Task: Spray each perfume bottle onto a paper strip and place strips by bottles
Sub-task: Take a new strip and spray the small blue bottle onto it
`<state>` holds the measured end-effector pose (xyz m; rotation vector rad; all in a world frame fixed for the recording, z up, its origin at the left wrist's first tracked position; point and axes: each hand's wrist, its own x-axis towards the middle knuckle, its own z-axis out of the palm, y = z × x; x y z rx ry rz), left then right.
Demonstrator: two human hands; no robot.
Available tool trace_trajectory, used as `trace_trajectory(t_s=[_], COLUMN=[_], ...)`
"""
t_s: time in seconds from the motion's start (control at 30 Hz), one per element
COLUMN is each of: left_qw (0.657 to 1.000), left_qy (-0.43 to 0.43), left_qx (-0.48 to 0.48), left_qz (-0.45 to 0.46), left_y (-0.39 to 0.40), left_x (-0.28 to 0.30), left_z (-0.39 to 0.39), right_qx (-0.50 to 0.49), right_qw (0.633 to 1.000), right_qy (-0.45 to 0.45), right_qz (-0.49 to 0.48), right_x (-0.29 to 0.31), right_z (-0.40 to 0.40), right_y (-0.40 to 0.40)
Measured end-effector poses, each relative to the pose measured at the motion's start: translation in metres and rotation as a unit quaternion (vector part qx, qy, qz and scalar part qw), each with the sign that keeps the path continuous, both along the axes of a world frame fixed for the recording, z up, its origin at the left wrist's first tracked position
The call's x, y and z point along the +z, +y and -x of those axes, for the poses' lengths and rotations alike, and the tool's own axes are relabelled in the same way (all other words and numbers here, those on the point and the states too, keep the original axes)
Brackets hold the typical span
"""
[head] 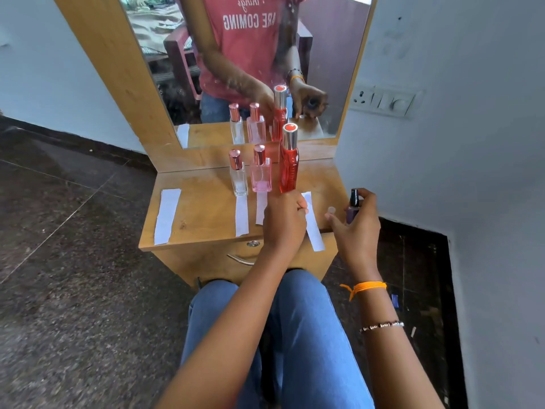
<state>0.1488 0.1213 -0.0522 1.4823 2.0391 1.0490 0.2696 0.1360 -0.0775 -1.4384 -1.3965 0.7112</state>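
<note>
My right hand (355, 224) grips a small dark purple spray bottle (352, 206) with a black nozzle, my index finger curled over its top. A small round cap (332, 209) lies on the table just left of it. My left hand (284, 221) pinches a white paper strip (313, 228) that hangs over the table's front edge. Three bottles stand in a row: a clear one (238, 175), a pink one (260, 172) and a tall red one (289, 160). White strips lie in front of the clear bottle (241, 215) and the pink bottle (260, 206).
Another white strip (166, 215) lies at the table's left side. The small wooden dressing table (203, 208) has a mirror (253, 54) behind it and a drawer handle (240, 260) below. A wall with a switch plate (383, 101) stands close on the right.
</note>
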Motion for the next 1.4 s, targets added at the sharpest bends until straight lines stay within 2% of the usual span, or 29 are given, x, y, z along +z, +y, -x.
trace_trajectory(t_s=[0.17,0.3,0.43,0.67,0.8,0.93,1.0,1.1,1.2,1.4], left_qw=[0.994,0.983,0.97,0.967,0.974,0.977,0.986,0.99,0.985,0.969], left_qy=[0.108,0.181,0.233,0.242,0.211,0.2,0.154,-0.015,-0.117,-0.243], left_qx=[-0.027,-0.012,-0.059,-0.067,-0.067,-0.061,-0.063,-0.087,-0.097,-0.04], left_qz=[-0.01,-0.025,0.023,0.046,0.051,0.026,-0.033,-0.109,-0.078,-0.029], left_y=[-0.003,-0.016,-0.025,-0.004,0.0,-0.001,-0.004,-0.009,-0.015,-0.026], left_x=[0.004,0.003,-0.004,-0.004,-0.007,-0.007,-0.005,0.001,0.008,0.013], left_z=[-0.006,-0.005,-0.005,-0.001,0.002,0.001,-0.002,-0.004,-0.004,0.01], right_qx=[-0.003,-0.016,-0.022,-0.025,-0.023,-0.009,0.006,0.051,0.103,0.168], right_qw=[1.0,0.999,0.999,1.0,1.0,1.0,0.999,0.998,0.994,0.985], right_qy=[-0.014,-0.032,-0.037,0.007,0.015,0.019,0.028,0.028,0.004,-0.017], right_qz=[-0.003,0.003,0.008,0.002,-0.007,-0.013,-0.02,-0.028,-0.036,-0.045], right_x=[-0.002,-0.003,-0.003,0.006,0.011,0.015,0.017,0.021,0.025,0.036], right_z=[0.002,0.002,0.002,-0.001,-0.003,-0.001,0.0,-0.002,-0.002,0.007], right_y=[0.001,0.001,0.0,-0.002,0.0,-0.001,-0.002,-0.003,-0.007,-0.018])
